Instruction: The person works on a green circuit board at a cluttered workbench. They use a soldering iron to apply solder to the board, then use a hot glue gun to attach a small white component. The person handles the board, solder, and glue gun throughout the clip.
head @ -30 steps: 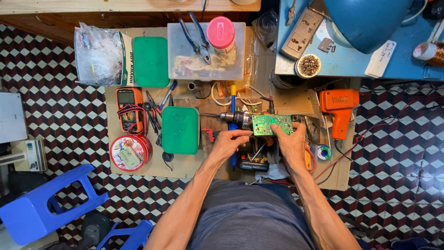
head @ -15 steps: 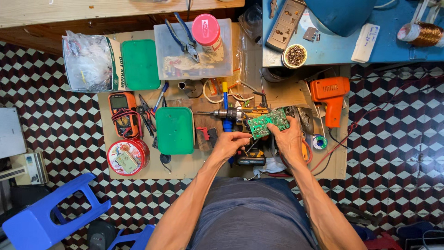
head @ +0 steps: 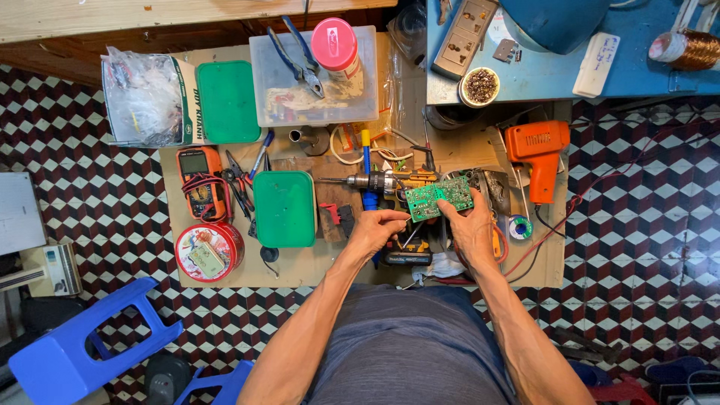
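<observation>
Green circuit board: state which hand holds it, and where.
Both: right hand grips the green circuit board along its right edge; left hand pinches its lower-left corner.

We cannot resolve the parts on the green circuit board [head: 439, 199]; the right hand [head: 471, 232] covers its lower corner. Blue stool [head: 71, 352] cut off at left edge.

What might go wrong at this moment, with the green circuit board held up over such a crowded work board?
The right hand grips the green circuit board by one edge while the left hand pinches near its lower corner; a slip may drop it onto the cordless drill below. The drill's bit points toward the green lid, close to the left forearm. Loose wires around the solder reel might snag the right wrist.
</observation>
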